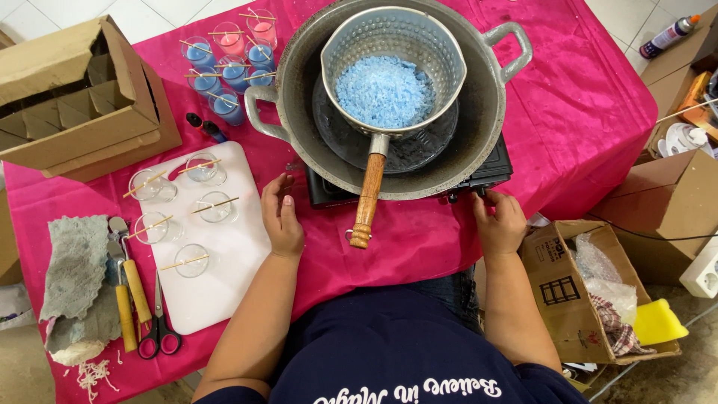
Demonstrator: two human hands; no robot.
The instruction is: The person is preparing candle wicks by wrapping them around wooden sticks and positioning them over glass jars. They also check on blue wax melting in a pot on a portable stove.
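- Blue wax flakes (384,91) sit unmelted in the hammered metal saucepan (449,56) with a wooden handle, inside the big grey pot (479,142) on the black stove (493,173).
- Right hand (499,223) pinches the stove's front knob; left hand (282,217) rests flat and empty left of the stove.
- Further left: five empty wicked glasses (204,168) on a white board (232,247), poured glass candles (232,71) behind.

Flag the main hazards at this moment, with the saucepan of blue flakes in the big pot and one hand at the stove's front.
1. The saucepan's wooden handle juts over the big pot toward the person; the left hand lies beside it and could knock it, perhaps tipping the blue flakes.
2. The right hand is at the stove edge, under the pot's rim, probably a burn risk.
3. The pot overhangs the small stove, so it may be unstable.
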